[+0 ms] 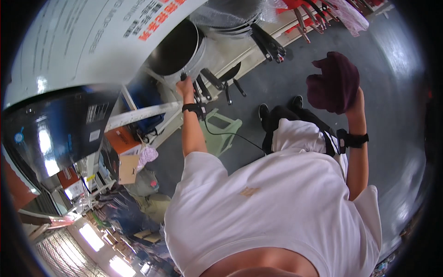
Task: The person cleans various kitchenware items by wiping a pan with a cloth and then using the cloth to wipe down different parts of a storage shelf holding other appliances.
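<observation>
My left hand (185,88) is closed around the black handle of a dark frying pan (175,48), which rests on a shelf among other pans. The pan's dark inside faces up. My right hand (356,101) holds a bunched maroon cloth (333,83) out over the grey floor, away from the pan. The cloth covers most of the fingers. Black straps circle both wrists, and a thin cable runs from the left one.
Stacked pans with black handles (268,43) and plastic wrap lie beside the held pan. A pale green stool (223,133) stands below my left forearm. The white shelf frame (142,116), a black box (65,128) and cartons (128,169) are on the left.
</observation>
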Demonstrator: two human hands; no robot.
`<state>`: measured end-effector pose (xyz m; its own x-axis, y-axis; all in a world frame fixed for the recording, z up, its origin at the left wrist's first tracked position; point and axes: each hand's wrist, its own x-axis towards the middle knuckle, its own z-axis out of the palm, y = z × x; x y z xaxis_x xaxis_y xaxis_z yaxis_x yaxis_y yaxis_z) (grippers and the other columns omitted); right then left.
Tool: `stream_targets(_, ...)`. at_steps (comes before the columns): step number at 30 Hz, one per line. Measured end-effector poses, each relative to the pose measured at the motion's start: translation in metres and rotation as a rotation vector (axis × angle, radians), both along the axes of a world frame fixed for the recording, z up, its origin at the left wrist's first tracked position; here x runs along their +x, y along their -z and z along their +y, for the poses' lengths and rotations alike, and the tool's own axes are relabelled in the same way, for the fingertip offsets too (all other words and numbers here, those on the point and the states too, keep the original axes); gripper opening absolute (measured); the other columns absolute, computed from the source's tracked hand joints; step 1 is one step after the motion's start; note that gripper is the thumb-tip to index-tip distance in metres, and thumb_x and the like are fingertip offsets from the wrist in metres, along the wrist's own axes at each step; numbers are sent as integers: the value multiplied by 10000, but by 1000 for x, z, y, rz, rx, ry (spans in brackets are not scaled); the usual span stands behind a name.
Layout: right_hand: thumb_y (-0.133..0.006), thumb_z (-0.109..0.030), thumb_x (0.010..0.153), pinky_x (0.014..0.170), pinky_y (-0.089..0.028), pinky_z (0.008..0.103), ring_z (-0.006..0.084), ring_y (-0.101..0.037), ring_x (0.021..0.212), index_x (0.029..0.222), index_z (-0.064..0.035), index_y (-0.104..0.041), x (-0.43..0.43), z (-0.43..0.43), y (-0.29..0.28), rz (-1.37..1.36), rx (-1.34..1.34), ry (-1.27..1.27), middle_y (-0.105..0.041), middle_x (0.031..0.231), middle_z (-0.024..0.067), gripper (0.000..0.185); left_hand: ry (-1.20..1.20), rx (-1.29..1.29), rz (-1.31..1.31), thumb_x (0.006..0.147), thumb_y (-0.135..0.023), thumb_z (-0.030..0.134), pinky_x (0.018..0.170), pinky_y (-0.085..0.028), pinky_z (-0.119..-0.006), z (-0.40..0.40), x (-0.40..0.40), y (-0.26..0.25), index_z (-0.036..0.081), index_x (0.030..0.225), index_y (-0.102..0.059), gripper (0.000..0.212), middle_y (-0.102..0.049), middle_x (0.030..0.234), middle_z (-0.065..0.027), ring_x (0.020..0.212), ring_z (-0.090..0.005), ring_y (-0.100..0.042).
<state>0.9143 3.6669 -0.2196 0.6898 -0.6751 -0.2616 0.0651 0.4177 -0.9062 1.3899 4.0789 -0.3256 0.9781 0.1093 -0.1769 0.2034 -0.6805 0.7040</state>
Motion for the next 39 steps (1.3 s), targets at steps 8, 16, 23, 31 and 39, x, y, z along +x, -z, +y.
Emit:
stream_targets(8, -382, -166, 1019, 949, -506, 367, 230, -637, 1060, 1264, 47, -525, 50, 12, 8, -243, 558, -35, -642, 1189, 144, 355, 119, -253, 11, 790, -676, 206, 358, -372, -324, 18, -53, -78, -14, 684, -561, 270, -507, 476, -71, 356, -178, -490)
stream_targets(16, -416, -217, 1013, 928, -525, 376, 228, -657, 1015, 1187, -7, -583, 77, 54, -10, -218, 616, -84, -683, 1119, 116, 319, 163, -183, -33, 769, -696, 247, 365, -377, -334, 6, -46, -79, -32, 608, -544, 356, -496, 456, -73, 358, -193, -499)
stream_targets(23, -414, -223, 1015, 867, -541, 352, 199, -668, 912, 1090, -24, -613, 66, 87, -24, -218, 638, 51, -696, 1016, 85, 292, -23, -353, 41, 802, -690, 223, 381, -398, -331, -3, 3, -67, -33, 669, -548, 321, -527, 539, -100, 399, -197, -520)
stream_targets(31, -410, -231, 1016, 880, -535, 356, 193, -656, 946, 1144, -17, -598, 53, 92, -3, -334, 494, 94, -682, 1060, 89, 312, 144, 89, -353, 748, -639, 193, 450, -480, -385, 45, 5, -51, -76, 742, -641, 269, -651, 607, -166, 541, -278, -669)
stream_targets(39, -441, -261, 989, 972, -497, 407, 249, -646, 1029, 1172, -19, -598, 95, 127, -30, -161, 565, 176, -675, 1128, 111, 342, 279, -434, 23, 868, -627, 198, 359, -366, -315, 70, -33, -112, 38, 626, -513, 311, -476, 484, -41, 356, -152, -457)
